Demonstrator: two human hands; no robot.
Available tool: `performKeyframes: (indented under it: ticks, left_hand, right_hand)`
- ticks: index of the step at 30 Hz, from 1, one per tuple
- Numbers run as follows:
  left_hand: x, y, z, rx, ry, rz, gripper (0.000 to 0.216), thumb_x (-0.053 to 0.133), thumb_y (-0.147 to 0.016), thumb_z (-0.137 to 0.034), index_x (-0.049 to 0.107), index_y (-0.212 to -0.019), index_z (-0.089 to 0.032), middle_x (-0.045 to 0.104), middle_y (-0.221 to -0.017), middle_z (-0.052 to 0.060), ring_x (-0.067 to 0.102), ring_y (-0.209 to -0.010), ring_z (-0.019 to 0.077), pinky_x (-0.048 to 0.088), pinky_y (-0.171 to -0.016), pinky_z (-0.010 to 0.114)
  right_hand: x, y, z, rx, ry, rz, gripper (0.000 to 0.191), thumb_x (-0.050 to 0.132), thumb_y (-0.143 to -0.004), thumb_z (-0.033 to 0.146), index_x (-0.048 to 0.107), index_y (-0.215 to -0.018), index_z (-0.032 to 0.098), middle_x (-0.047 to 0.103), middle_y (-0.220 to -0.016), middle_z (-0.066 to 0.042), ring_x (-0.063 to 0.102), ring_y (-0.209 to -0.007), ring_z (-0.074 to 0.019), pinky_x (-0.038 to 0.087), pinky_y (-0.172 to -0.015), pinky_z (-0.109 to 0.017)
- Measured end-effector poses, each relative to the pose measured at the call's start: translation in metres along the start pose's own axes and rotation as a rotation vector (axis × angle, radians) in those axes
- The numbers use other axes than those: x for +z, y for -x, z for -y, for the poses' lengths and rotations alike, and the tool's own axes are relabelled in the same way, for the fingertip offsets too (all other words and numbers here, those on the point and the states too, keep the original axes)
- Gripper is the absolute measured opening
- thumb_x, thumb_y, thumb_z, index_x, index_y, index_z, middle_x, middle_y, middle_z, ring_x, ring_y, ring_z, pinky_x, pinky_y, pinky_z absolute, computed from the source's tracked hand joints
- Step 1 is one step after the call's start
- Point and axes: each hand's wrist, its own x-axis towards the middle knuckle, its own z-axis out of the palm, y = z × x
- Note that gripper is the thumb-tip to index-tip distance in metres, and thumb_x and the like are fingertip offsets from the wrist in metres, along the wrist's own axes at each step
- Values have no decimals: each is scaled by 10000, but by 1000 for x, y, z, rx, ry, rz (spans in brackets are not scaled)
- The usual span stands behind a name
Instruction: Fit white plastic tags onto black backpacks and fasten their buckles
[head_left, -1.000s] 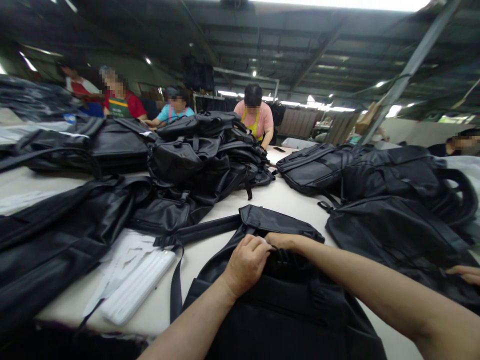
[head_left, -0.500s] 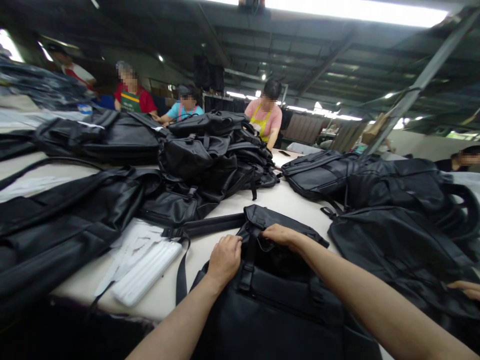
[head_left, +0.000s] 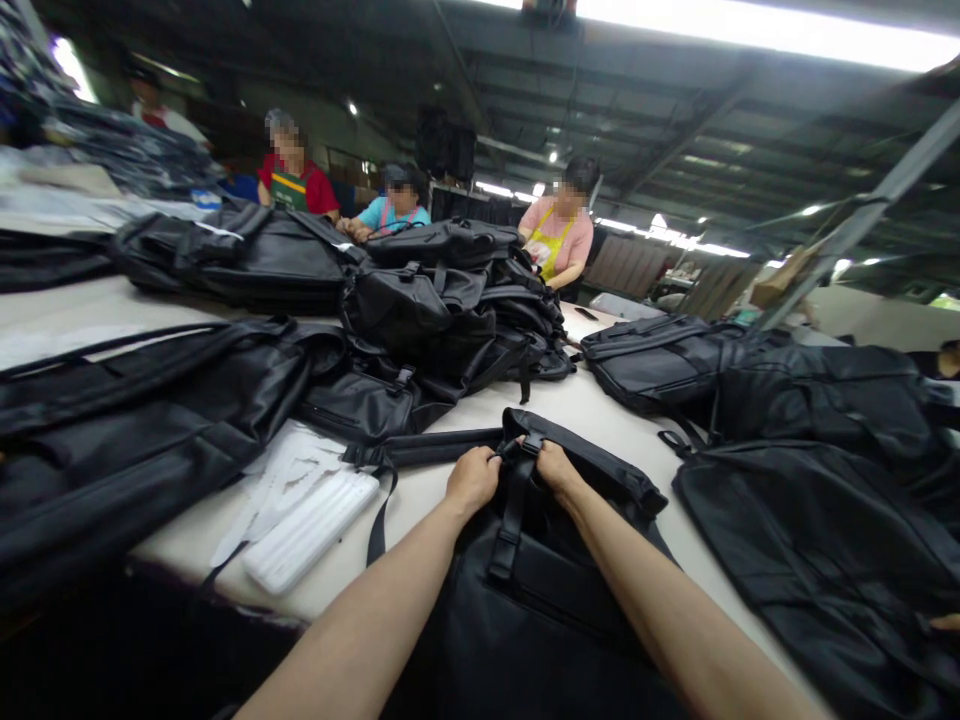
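A black backpack (head_left: pixel 525 600) lies in front of me on the pale table (head_left: pixel 592 410), its top end pointing away. My left hand (head_left: pixel 472 478) is closed on the left side of the backpack's top edge. Just right of it, my right hand (head_left: pixel 556 465) is closed on the same edge. Between the two hands a black strap with a buckle (head_left: pixel 516 510) runs down the backpack's middle. A long black shoulder strap (head_left: pixel 427 447) trails off to the left across the table.
A white ribbed plastic piece (head_left: pixel 311 530) and white paper lie left of the backpack. Heaps of black backpacks fill the centre (head_left: pixel 442 310), left (head_left: pixel 150 410) and right (head_left: pixel 817 470) of the table. Several people (head_left: pixel 559 235) work along the far side.
Both hands moved up the backpack and drew together at its top edge. The centre strap, covered before, now shows between them. The view swung to the left.
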Motion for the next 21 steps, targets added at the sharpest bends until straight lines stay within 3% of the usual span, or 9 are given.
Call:
performKeyframes:
  ticks: [4, 7, 10, 12, 15, 18, 21]
  left_hand:
    - [5, -10, 15, -124, 62, -29, 312, 397, -841, -289, 666, -795, -137, 687, -838, 114, 620, -799, 204, 424, -694, 265]
    - [4, -13, 16, -113, 112, -6, 243, 459, -797, -258, 669, -815, -138, 694, -843, 102, 624, -785, 201, 431, -686, 258]
    - [0, -16, 5, -39, 142, -8, 260, 481, -773, -226, 640, -971, -170, 675, -995, 72, 602, -907, 181, 419, -766, 236]
    - [-2, -18, -4, 4, 138, -2, 267, 470, -792, -280, 640, -970, -177, 670, -1006, 75, 592, -934, 191, 409, -798, 249]
    - [0, -23, -12, 44, 107, 26, 250, 509, -769, -368, 659, -838, -179, 683, -909, 91, 600, -885, 228, 406, -789, 288]
    - [7, -28, -13, 54, 96, 20, 217, 498, -767, -342, 639, -792, -179, 674, -887, 95, 590, -880, 237, 398, -775, 302]
    - [12, -34, -10, 36, 136, 47, 276, 423, -797, -334, 618, -721, -154, 660, -765, 87, 596, -769, 216, 415, -691, 291]
  right_hand:
    - [-22, 16, 9, -73, 158, 78, 194, 590, -688, 321, 659, -754, 151, 637, -696, -11, 556, -723, -186, 408, -694, -285]
    - [-33, 34, 10, -186, 398, 157, 166, 574, -724, 312, 644, -791, 176, 649, -803, -16, 563, -785, -188, 398, -742, -283]
    - [-31, 45, 2, -276, 716, 87, 186, 501, -793, 287, 598, -920, 191, 638, -931, -44, 568, -858, -188, 392, -772, -280]
    - [-27, 46, -5, -278, 813, 10, 213, 479, -811, 261, 563, -993, 190, 628, -989, -65, 567, -916, -193, 390, -789, -274]
    - [-21, 46, -9, -272, 903, -61, 267, 479, -822, 271, 525, -1073, 194, 625, -1021, -85, 573, -940, -205, 393, -779, -275]
    - [-22, 47, -4, -252, 952, -112, 282, 489, -820, 311, 535, -1077, 206, 636, -992, -87, 587, -895, -221, 397, -739, -287]
    - [-30, 47, 1, -279, 802, -13, 231, 464, -829, 316, 592, -993, 216, 656, -917, -49, 594, -840, -203, 402, -727, -277]
